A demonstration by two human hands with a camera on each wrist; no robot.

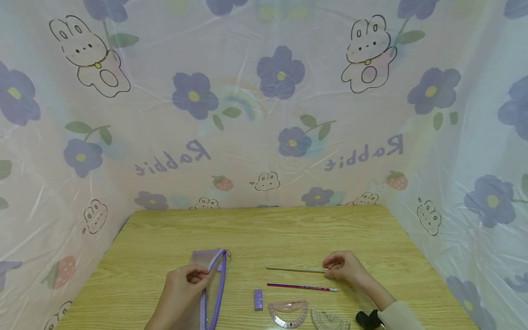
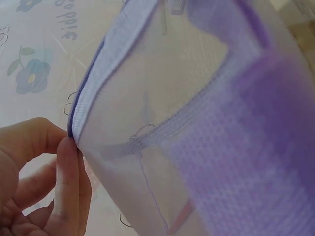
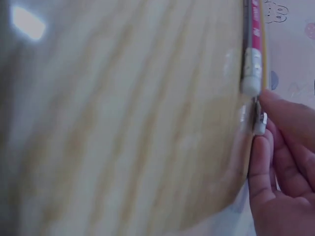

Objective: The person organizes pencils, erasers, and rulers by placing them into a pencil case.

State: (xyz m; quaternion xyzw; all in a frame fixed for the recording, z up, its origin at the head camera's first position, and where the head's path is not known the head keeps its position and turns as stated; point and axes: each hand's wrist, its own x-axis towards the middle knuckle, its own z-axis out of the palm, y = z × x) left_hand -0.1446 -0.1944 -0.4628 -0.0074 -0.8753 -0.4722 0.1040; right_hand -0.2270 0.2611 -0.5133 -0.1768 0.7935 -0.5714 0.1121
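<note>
My left hand (image 1: 183, 286) pinches the rim of a see-through pencil pouch (image 1: 223, 286) with purple edging, its zipper open. Close up in the left wrist view, thumb and fingers grip the pouch's pale edge (image 2: 101, 64). On the right, my right hand (image 1: 347, 269) has thumb and fingers at the eraser end of a yellow-green pencil (image 1: 293, 269), which points left toward the pouch. A red pencil (image 1: 299, 287) with a white eraser lies nearly parallel, nearer to me. In the right wrist view the held pencil's eraser end (image 3: 261, 125) sits between thumb and fingers.
Between pouch and pencils lies a purple eraser (image 1: 258, 299). Nearer the front are a pinkish clear protractor (image 1: 288, 308) and a second clear protractor (image 1: 327, 318), with a black object (image 1: 368, 320) by the right sleeve. A patterned curtain (image 1: 247, 114) surrounds the wooden table (image 1: 247, 224).
</note>
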